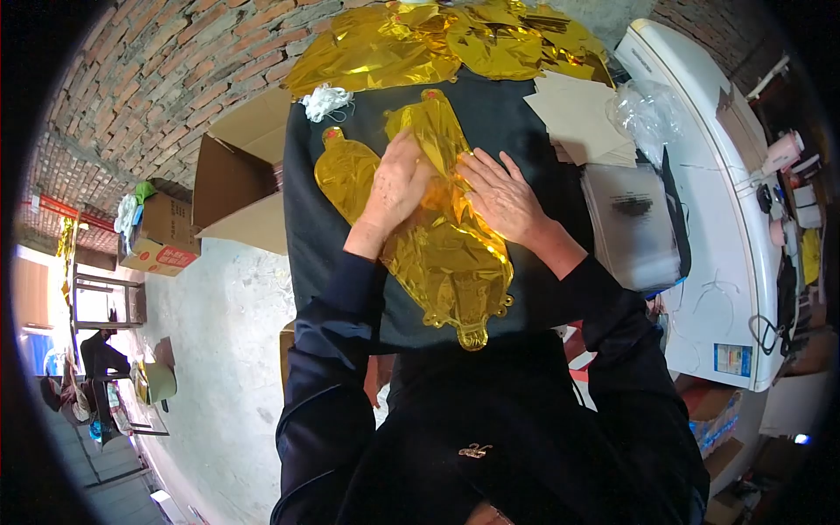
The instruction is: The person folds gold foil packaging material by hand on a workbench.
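Observation:
A flat gold foil balloon (446, 262) lies on the dark cloth-covered table in front of me, creased and partly folded over near its upper part. My left hand (400, 182) is on its left side, fingers bent and closed on the foil; the fingertips are slightly blurred. Against its right edge, my right hand (506, 197) rests flat with the fingers spread. A second flat gold foil balloon (341, 175) lies to the left, partly under my left wrist. Small tabs show along the near end of the middle balloon.
More gold foil balloons (376, 52) are heaped at the table's far end. White string (326, 102) lies at the far left, beige card sheets (577, 114) and a plastic-covered stack (630, 223) at the right. An open cardboard box (236, 175) stands left; a white appliance (717, 192) stands right.

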Demonstrator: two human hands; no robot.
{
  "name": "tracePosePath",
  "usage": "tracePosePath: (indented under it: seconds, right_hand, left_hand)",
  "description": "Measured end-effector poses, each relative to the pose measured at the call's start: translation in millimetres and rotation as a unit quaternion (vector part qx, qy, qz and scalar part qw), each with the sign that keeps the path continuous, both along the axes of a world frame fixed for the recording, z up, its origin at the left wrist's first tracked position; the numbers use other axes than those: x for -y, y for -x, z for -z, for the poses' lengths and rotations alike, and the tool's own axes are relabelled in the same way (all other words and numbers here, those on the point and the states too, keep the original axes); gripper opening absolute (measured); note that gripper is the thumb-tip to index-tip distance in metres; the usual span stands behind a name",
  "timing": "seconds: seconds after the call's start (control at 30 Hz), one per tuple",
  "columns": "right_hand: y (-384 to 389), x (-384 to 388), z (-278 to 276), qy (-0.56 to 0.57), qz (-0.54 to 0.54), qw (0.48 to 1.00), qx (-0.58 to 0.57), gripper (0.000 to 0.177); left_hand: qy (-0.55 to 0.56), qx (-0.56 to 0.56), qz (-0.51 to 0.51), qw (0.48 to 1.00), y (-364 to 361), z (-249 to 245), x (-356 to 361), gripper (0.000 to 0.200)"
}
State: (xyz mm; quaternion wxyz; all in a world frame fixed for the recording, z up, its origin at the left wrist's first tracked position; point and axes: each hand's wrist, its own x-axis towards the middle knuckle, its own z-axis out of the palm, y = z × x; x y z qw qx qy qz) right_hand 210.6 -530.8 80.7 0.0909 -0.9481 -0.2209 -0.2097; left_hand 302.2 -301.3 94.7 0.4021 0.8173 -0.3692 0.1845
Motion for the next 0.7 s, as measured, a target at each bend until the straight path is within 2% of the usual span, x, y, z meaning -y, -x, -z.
tracePosePath:
  seconds: [0.07, 0.13, 0.17, 0.27, 0.3, 0.4, 0.43, 0.53, 0.63, 0.7]
  right_hand:
    - [0, 0, 0, -0.004, -0.001, 1.000, -0.001, 0.044]
    - [1, 0, -1, -0.007, 0.001, 1.000, -0.007, 0.044]
    - [1, -1, -1, -0.006, 0.002, 1.000, -0.009, 0.045]
    - [0, 0, 0, -0.002, 0.003, 1.000, -0.016, 0.046]
    - [0, 1, 0, 0.000, 0.002, 1.000, -0.018, 0.047]
    - [1, 0, -2, 0.012, 0.010, 0.999, -0.039, 0.048]
    - [2, -1, -3, 0.017, 0.015, 0.999, -0.049, 0.049]
    - [1, -2, -1, 0.007, 0.020, 0.999, -0.037, 0.050]
    - [1, -2, -1, 0.002, 0.015, 0.999, -0.046, 0.051]
    - [0, -1, 1, 0.009, 0.010, 0.999, -0.040, 0.050]
  left_hand:
    - [0.063, -0.128, -0.026, 0.989, -1, -12, -5, 0.043]
    - [0.137, -0.283, -0.061, 0.947, 7, -39, -8, 0.047]
    - [0.208, -0.269, -0.069, 0.938, -12, -16, -13, 0.056]
    - [0.159, -0.295, -0.128, 0.933, -11, -17, -10, 0.059]
    - [0.122, -0.268, -0.130, 0.947, -11, -11, -8, 0.058]
    - [0.110, -0.205, -0.133, 0.963, -2, 2, -4, 0.055]
    - [0.114, -0.219, -0.131, 0.960, 1, 1, -3, 0.056]
    - [0.062, -0.206, -0.146, 0.966, 11, -15, -7, 0.056]
    - [-0.005, -0.178, -0.170, 0.969, 3, -6, -14, 0.056]
    - [-0.088, -0.125, -0.197, 0.968, 4, -2, -16, 0.055]
